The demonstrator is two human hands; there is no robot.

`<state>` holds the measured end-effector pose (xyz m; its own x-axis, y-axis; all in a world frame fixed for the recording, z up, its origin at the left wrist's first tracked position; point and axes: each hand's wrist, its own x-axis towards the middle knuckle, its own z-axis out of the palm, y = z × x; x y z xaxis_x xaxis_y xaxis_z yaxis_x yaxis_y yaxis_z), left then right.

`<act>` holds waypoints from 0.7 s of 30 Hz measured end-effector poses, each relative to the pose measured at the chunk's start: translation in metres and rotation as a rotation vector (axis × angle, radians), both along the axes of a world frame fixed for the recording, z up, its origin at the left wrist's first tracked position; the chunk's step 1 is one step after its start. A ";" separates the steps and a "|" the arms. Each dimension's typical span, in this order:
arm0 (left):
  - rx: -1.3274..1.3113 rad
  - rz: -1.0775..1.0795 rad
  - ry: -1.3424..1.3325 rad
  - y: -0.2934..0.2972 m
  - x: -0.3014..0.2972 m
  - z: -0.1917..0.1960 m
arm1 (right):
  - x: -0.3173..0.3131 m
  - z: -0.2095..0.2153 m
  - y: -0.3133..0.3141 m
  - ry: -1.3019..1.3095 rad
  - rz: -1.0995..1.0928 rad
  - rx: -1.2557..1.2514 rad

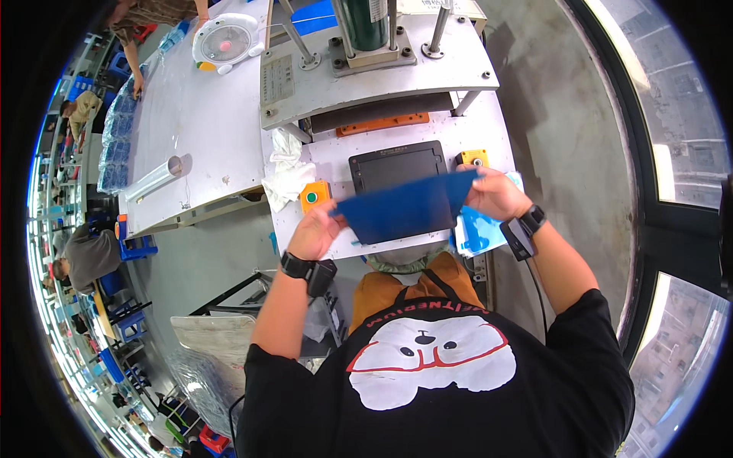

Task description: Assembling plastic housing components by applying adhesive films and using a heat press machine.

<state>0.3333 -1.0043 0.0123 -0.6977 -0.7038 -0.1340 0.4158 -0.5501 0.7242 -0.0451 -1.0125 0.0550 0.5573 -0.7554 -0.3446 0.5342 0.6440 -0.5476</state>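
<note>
A thin dark-blue sheet [408, 200], slightly blurred, is stretched between my two hands. My left hand [314, 231] pinches its left corner, and my right hand [498, 195] pinches its upper right corner. Below the sheet lies a black rectangular tray-like panel [391, 162] with a raised rim; the sheet covers part of it. Whether sheet and panel touch, I cannot tell. An orange box with a green button [314, 196] sits beside my left hand. Behind my right hand is a yellow button box [473, 159]. White and blue film pieces [479, 231] lie under my right wrist.
A metal press [382, 84] with a dark-green cylinder [365, 23] stands over the table's far side, above an orange bar [383, 124]. A white cloth [285, 164] lies left. The neighbouring table holds a fan [226, 43] and a clear film roll [155, 179]. Other people work far left.
</note>
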 end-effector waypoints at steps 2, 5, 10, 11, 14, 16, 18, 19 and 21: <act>0.382 0.077 0.180 0.014 -0.016 -0.004 | 0.006 -0.021 -0.001 0.091 -0.113 0.141; 0.231 0.276 -0.058 0.046 -0.045 -0.035 | 0.017 -0.055 -0.007 0.155 -0.199 0.299; 0.364 0.293 -0.372 0.042 -0.079 -0.063 | 0.017 -0.095 -0.024 0.593 -0.171 0.349; 0.387 0.302 -0.349 0.037 -0.082 -0.068 | 0.013 -0.102 -0.023 0.597 -0.168 0.344; 0.433 0.335 -0.328 0.019 -0.074 -0.085 | 0.043 -0.062 -0.010 1.431 -0.169 -1.025; 0.453 0.344 -0.262 0.001 -0.080 -0.086 | 0.054 -0.038 0.003 1.449 0.203 -1.452; 0.458 0.314 -0.256 -0.016 -0.082 -0.086 | 0.067 -0.041 0.007 1.539 0.376 -1.520; 0.452 0.312 -0.248 -0.024 -0.083 -0.089 | 0.072 -0.052 0.002 1.671 0.394 -1.609; 0.448 0.302 -0.212 -0.038 -0.079 -0.097 | 0.079 -0.070 -0.013 1.791 0.424 -1.714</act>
